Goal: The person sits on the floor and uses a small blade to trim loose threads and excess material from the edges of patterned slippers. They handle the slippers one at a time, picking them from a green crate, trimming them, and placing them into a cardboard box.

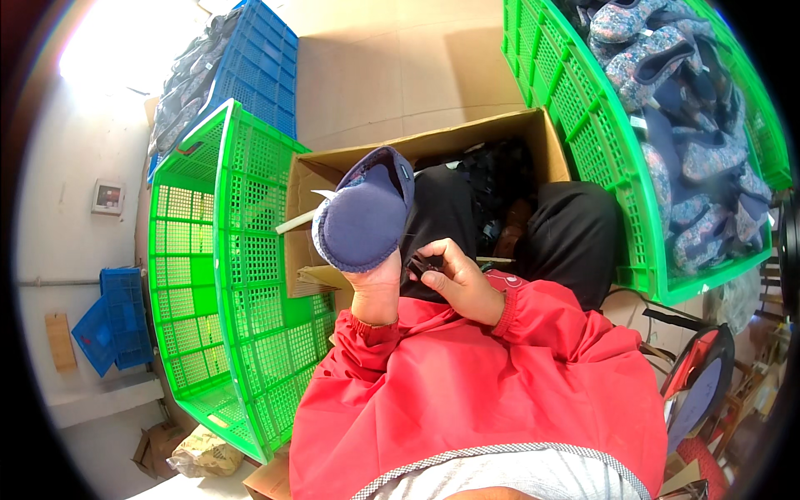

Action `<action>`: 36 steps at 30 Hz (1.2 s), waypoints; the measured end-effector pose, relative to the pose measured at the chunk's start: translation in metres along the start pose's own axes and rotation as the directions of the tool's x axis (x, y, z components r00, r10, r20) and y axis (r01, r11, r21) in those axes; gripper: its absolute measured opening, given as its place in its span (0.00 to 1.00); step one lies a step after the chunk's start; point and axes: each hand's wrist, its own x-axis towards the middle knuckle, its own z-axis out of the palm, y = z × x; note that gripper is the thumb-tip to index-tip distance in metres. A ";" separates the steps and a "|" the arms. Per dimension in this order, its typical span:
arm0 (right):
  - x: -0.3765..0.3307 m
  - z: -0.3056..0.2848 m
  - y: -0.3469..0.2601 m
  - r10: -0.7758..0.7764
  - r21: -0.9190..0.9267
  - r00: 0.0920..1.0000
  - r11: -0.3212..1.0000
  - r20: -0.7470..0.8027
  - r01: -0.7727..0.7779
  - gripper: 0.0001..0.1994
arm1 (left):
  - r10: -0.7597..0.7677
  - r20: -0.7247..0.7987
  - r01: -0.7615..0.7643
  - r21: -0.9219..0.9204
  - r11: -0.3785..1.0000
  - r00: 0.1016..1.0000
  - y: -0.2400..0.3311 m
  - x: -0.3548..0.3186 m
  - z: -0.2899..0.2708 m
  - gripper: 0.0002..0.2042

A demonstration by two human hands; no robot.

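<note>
A navy slipper [360, 227] with a floral inside is held up by my left hand [379, 292], its plain dark sole facing me. A small white tag [323, 194] sticks out from its left side. My fingers are mostly hidden behind the slipper. Just to the right, my right hand [463, 285] is closed on a small black tool [423, 265], too small to make out its kind. The tool is near the slipper's lower right edge. Both hands are above my lap, close together.
Between my knees stands an open cardboard box [433, 140] with dark items inside. A green crate [229, 275] is on the left, with a blue crate [265, 62] of slippers behind it. On the right, another green crate [583, 137] is piled with floral slippers [658, 67].
</note>
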 end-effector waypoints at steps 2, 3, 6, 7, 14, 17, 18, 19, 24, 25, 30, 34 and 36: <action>0.003 0.000 0.001 -0.006 0.011 1.000 1.000 0.009 0.006 0.16 | 0.027 -0.074 -0.021 0.085 0.996 0.997 -0.002 -0.001 -0.001 0.19; 0.004 -0.001 0.002 -0.010 0.017 1.000 1.000 0.013 0.009 0.16 | 0.042 -0.109 -0.028 0.128 0.991 0.993 -0.004 -0.002 -0.001 0.19; 0.005 0.000 -0.001 -0.004 0.004 1.000 1.000 -0.019 0.004 0.15 | 0.067 -0.154 -0.037 0.190 0.981 0.986 -0.009 -0.004 0.008 0.20; 0.005 0.000 -0.001 -0.003 -0.001 1.000 1.000 -0.020 0.003 0.15 | 0.069 -0.135 -0.039 0.209 0.977 0.989 -0.009 -0.005 0.008 0.20; 0.006 0.000 -0.001 -0.030 0.005 0.999 1.000 -0.027 0.030 0.15 | 0.122 -0.089 -0.073 0.432 0.899 0.989 -0.011 -0.009 -0.001 0.22; 0.005 -0.001 0.000 -0.028 0.031 0.999 0.999 -0.020 0.028 0.15 | 0.138 -0.112 -0.074 0.443 0.893 0.984 -0.012 -0.008 -0.001 0.22; 0.005 -0.001 0.000 -0.026 0.040 1.000 0.999 -0.017 0.027 0.15 | 0.142 -0.124 -0.075 0.435 0.897 0.982 -0.012 -0.008 -0.001 0.22; 0.005 -0.002 0.002 -0.037 0.040 0.999 0.999 -0.021 0.037 0.15 | 0.134 -0.116 -0.075 0.412 0.908 0.984 -0.012 -0.008 -0.001 0.23; 0.006 -0.002 0.002 -0.044 0.024 0.999 0.999 -0.014 0.044 0.16 | 0.127 -0.113 -0.067 0.424 0.903 0.985 -0.012 -0.008 0.000 0.23; 0.006 -0.002 0.002 -0.043 0.027 0.999 0.999 -0.015 0.043 0.16 | 0.131 -0.113 -0.074 0.407 0.911 0.985 -0.012 -0.008 0.000 0.23; 0.004 -0.005 0.006 -0.033 0.027 0.999 0.999 -0.014 0.033 0.16 | 0.124 -0.098 -0.085 0.336 0.938 0.987 -0.012 -0.004 0.004 0.22; 0.006 -0.003 0.003 -0.039 -0.017 0.999 0.999 -0.027 0.038 0.16 | 0.096 -0.039 -0.079 0.308 0.948 0.995 -0.009 -0.006 0.002 0.22; 0.006 -0.002 0.002 -0.026 -0.030 0.999 0.999 -0.045 0.025 0.16 | 0.083 -0.016 -0.074 0.303 0.950 0.996 -0.009 -0.006 0.001 0.22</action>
